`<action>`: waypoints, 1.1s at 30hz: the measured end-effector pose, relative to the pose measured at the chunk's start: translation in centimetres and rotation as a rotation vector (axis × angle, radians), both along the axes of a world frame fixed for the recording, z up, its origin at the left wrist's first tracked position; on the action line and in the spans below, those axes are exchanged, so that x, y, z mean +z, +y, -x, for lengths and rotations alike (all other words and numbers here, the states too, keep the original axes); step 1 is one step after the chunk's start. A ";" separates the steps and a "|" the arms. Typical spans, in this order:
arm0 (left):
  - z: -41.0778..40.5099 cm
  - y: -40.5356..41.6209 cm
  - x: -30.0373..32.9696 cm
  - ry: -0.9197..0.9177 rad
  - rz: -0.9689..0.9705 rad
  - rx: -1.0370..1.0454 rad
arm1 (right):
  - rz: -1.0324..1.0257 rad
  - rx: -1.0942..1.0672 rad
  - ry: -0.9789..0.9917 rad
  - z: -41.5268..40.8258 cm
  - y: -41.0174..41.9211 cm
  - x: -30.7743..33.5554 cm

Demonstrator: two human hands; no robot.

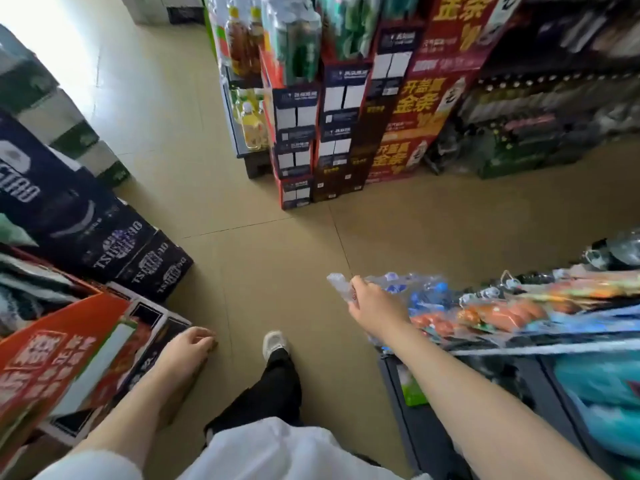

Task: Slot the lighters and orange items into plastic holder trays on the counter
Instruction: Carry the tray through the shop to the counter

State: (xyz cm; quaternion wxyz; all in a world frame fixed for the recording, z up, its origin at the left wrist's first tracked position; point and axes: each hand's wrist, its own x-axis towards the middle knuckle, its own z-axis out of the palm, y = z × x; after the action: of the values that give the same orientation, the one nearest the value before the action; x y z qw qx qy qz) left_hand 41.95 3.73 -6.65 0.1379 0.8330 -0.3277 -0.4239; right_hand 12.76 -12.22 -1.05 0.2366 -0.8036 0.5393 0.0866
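I stand in a shop aisle, looking down at the tiled floor. My right hand (372, 299) reaches forward and grips a crumpled clear plastic piece (341, 285), held out over the floor beside the counter. A clear plastic-covered display (502, 315) on the right holds orange items (498, 311) and blue ones; motion blur hides details. My left hand (188, 344) hangs at my side with fingers loosely curled and holds nothing. No lighters can be made out.
Stacked dark beverage cartons (114, 244) and red boxes (52, 372) line the left. Ahead stand carton towers (332, 133) and bottled drinks (249, 123). A dark shelf unit (433, 403) sits under the display on the right. My shoe (275, 342) is on the floor.
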 end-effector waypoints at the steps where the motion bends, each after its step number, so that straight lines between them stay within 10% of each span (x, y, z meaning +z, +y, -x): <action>1: -1.6 -1.0 0.0 -0.009 -0.015 0.001 | -0.027 0.005 0.014 -1.6 -1.6 -0.2; 18: -22.6 -32.3 6.3 -0.093 0.356 0.135 | -0.007 0.291 0.200 -27.8 -35.7 -1.5; 33: -51.0 -48.0 4.9 -0.255 0.162 0.460 | 0.059 0.651 -0.185 -66.9 -58.5 4.7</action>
State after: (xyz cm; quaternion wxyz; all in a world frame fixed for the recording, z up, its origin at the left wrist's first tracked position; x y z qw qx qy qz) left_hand 92.98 -44.29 -1.70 0.2542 0.9185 -0.1774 -0.2456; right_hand 79.67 -70.70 3.66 0.2212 -0.9444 0.2331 0.0689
